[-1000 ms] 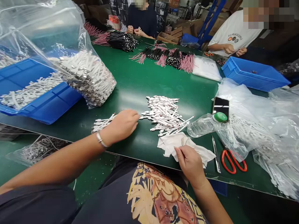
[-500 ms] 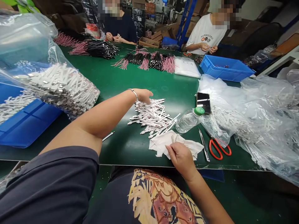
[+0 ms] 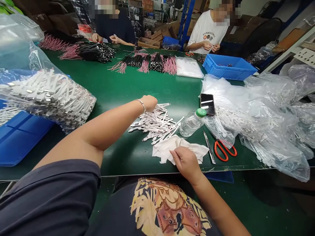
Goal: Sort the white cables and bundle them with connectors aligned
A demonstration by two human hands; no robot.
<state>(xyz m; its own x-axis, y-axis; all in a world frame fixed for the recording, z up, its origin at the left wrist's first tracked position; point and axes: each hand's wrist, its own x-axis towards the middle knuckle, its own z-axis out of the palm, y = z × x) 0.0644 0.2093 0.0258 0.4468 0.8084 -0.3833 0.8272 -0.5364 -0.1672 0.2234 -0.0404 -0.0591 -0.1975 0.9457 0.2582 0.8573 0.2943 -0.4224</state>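
Observation:
My left hand reaches out over the far edge of a loose pile of short white cable pieces on the green table; its fingers curl down into the pile, and what they hold is hidden. My right hand rests at the table's near edge, pinching a crumpled white cloth that lies just in front of the pile. A thin bracelet circles my left wrist.
A clear bag of white cable pieces lies over a blue bin at left. A plastic bottle, a phone, tweezers, red scissors and heaped clear bags lie at right. Two people work across the table by black and pink cables and another blue bin.
My left hand swept from the near left of the pile up to its far side. The small row of pieces at left is gone from view. My right hand stays on the cloth.

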